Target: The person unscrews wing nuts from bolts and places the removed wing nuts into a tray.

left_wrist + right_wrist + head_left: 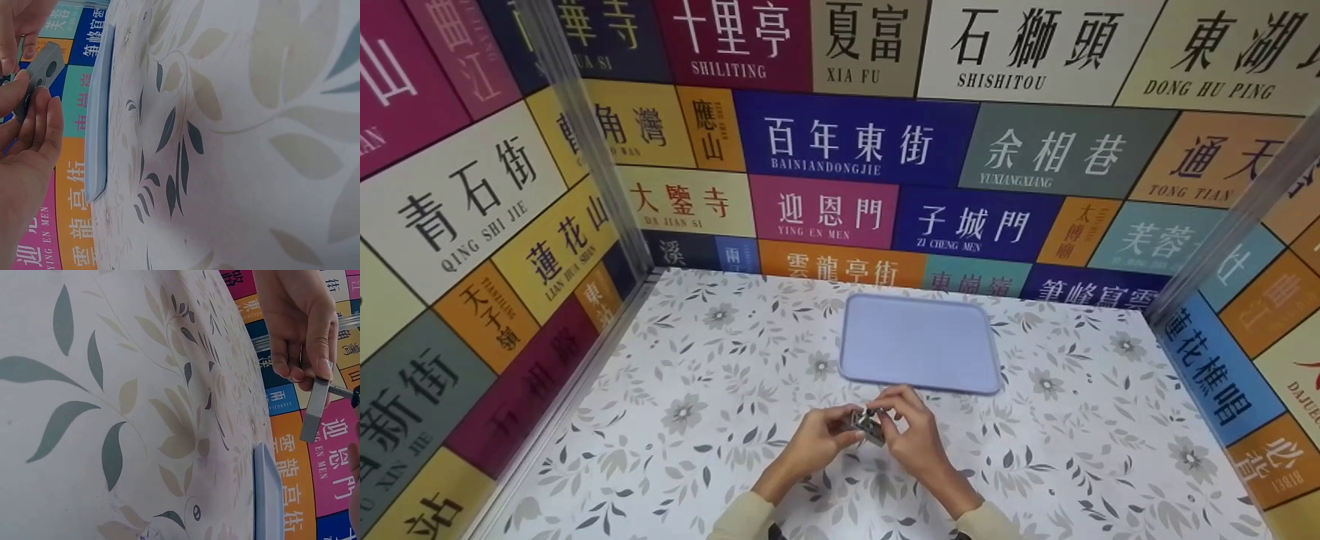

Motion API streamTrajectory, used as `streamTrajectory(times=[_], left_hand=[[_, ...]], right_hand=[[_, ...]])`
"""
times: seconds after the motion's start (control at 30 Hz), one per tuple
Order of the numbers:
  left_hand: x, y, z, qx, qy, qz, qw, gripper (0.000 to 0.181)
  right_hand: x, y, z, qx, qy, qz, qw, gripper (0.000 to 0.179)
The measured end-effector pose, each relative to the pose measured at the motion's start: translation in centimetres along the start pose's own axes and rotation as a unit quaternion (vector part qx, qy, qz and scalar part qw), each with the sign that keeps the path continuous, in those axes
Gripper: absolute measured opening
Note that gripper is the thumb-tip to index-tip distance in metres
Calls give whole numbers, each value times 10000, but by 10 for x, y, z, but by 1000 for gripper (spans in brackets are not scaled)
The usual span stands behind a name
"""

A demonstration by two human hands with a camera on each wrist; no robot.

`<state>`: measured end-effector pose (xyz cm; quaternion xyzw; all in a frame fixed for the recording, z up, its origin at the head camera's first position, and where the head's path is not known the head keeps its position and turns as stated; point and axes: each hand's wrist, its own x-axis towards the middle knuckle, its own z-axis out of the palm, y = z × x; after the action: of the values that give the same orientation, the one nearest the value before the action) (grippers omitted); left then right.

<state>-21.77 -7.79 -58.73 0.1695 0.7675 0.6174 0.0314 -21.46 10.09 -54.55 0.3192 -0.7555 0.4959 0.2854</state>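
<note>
from my seat, the whole matter turns on how the grey metal block (315, 413) lies between two hands. it is held up off the floral tabletop (682, 469), on the near side of the lilac tray (919, 341). the left hand (819, 435) has it by one end, thumb on one face and fingers curled against the other, a proper pinch. from that grip i see the long axis run across toward the right hand (913, 431), slanting downward, so the end with the round hole (51, 68) sticks out free of the left fingers.

a threaded screw (339, 390) stands out of the block's upper side, crosswise to that long axis, and ends in a black tip (356, 397). the right fingers are curled in there and look to me to be pinching the screw near its top; the exact contact is hidden. for the block i judge the left hand nearer, for the screw the right, and anything done to the screw depends on keeping those two axes crossed.
</note>
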Motion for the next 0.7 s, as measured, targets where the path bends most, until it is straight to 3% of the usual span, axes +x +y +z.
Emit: streamTrajectory(times=[0.47,0.7], left_hand=[[-1,1,2,304,87,-77,9995,30],[-1,0,-1,160,91,17,9998,29]], right_hand=[[1,2,2,-15,143,-125,9998,31],[2,0,1,14,204,-38,9998,31]])
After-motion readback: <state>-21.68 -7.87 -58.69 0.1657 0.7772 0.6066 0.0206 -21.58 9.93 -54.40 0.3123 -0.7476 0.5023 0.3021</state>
